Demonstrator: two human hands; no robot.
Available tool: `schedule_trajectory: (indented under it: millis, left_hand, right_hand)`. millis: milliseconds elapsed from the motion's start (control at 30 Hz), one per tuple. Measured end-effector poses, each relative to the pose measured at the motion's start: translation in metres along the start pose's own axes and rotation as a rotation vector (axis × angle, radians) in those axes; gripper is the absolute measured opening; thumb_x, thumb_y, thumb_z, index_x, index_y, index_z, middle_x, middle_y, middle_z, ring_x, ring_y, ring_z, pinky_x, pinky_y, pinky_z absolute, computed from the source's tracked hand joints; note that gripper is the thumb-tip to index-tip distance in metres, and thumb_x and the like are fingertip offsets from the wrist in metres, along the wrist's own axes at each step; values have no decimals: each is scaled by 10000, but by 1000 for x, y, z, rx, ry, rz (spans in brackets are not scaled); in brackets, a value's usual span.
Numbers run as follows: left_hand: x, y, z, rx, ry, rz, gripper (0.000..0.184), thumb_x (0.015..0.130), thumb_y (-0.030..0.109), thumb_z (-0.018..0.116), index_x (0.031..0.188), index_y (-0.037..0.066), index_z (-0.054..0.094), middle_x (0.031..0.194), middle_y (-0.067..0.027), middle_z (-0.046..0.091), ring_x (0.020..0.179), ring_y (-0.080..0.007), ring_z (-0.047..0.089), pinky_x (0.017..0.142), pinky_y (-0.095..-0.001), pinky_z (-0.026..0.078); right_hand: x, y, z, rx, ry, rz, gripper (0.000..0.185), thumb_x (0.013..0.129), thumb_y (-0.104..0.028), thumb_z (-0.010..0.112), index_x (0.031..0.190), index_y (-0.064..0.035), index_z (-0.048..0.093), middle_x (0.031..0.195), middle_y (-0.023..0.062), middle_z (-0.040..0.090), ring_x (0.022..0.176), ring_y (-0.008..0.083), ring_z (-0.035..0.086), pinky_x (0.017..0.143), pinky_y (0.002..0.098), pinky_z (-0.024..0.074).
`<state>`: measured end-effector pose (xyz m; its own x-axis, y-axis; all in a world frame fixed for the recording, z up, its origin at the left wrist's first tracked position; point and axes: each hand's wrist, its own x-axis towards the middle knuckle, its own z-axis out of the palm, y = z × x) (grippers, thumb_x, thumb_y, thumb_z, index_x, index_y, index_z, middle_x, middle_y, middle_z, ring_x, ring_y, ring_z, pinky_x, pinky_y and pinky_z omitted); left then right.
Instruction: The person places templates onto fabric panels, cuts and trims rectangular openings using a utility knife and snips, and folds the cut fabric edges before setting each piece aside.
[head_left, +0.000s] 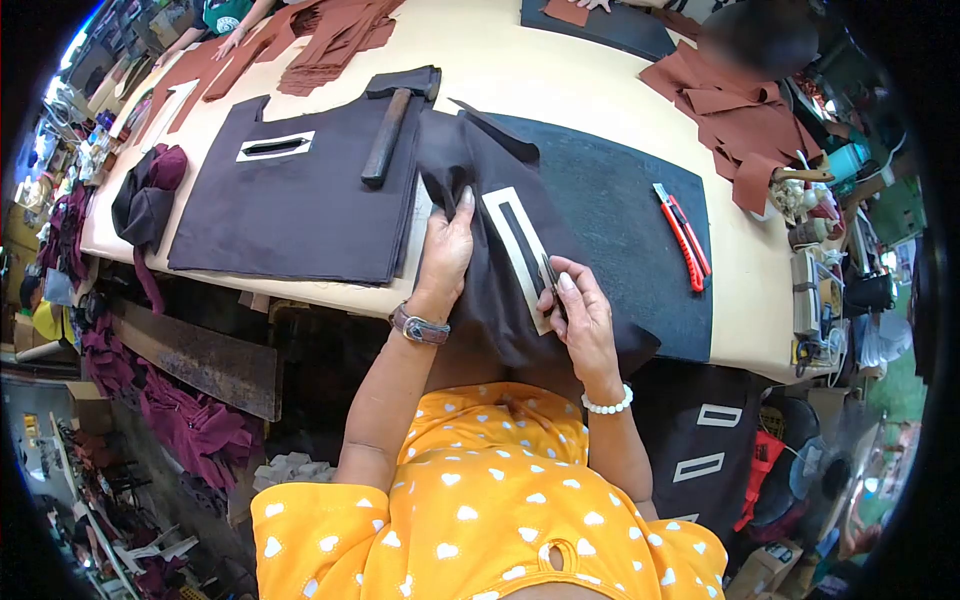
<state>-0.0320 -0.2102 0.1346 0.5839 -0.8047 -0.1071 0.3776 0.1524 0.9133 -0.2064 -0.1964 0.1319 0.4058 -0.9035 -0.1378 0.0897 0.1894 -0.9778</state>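
My left hand (447, 252) is closed on a fold of dark cloth (470, 150), with the thumb pointing up. A white rectangular frame (515, 250) with a long slot lies on that cloth. At the frame's lower right edge, my right hand (575, 305) pinches a small, thin dark object that I cannot make out clearly. The cloth drapes over the table's front edge. To the left lies a stack of dark cloth panels (300, 210), its top one bearing a white slotted piece (275, 146). A hammer (388, 135) rests on the stack.
On the black mat (620, 200) lie two red cutters (683, 238). Brown pieces (730, 120) are heaped at the right, more (335, 45) at the back left. A dark and maroon bundle (150, 197) sits on the left table edge. Other people's hands show at the far side.
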Motion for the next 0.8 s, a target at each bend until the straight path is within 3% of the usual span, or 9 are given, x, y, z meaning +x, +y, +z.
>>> schedule_trajectory:
  millis: [33,67,167,200,300,400,533,800]
  left_hand:
    - [-1,1,1,27,21,10,313,900,182,591,1095,-59,552,1047,-91,607,913,-137,562,819,-286,452]
    - [2,-2,-3,58,-38,-77,430,896,231,597,1185,-65,483,1093,-109,584,947,-145,559,819,-273,463]
    - [-11,7,4,-14,-93,-110,429,867,225,638,1159,-58,502,1047,-91,606,908,-142,579,802,-264,476]
    - [-10,-4,1,-5,-83,-35,413,828,180,682,1133,-46,522,1038,-87,616,885,-154,601,787,-270,489]
    - [-13,-3,-1,-48,-89,-77,400,796,115,701,1128,-34,533,1026,-87,627,880,-164,616,781,-278,501]
    - [-16,0,2,-179,-64,-138,299,789,92,699,1022,-52,579,960,-118,648,812,-173,637,738,-281,520]
    - [-25,10,3,-221,-94,-212,256,794,86,692,1009,-23,606,936,-90,659,799,-156,639,727,-279,522]
    - [-41,24,7,-186,-211,-127,154,800,51,681,947,14,658,894,-49,672,760,-118,628,678,-249,505]
  right_hand:
    - [0,0,0,6,0,-2,305,967,-204,434,1181,8,482,747,-8,543,570,8,377,497,150,325]
    - [-1,-1,0,6,1,-4,303,968,-202,433,1181,8,482,747,-7,544,571,8,378,497,150,325]
    - [-2,-2,1,13,8,-4,297,969,-196,431,1181,6,481,746,-5,545,570,9,380,497,150,325]
    - [-2,-1,0,20,11,0,295,970,-195,430,1180,5,482,744,-4,546,569,9,380,496,150,325]
    - [-3,-1,0,6,9,-2,269,970,-195,431,1150,-4,490,733,0,553,554,9,379,486,153,324]
    - [-2,-5,-1,19,-7,21,223,966,-198,442,1091,-21,495,721,9,566,528,7,375,472,153,320]
    - [-1,-23,3,64,-32,-1,162,955,-199,471,1010,-47,484,714,26,584,496,4,370,452,152,314]
    - [8,-34,5,196,-87,30,144,940,-205,515,945,-71,461,722,36,591,503,-2,391,439,136,293]
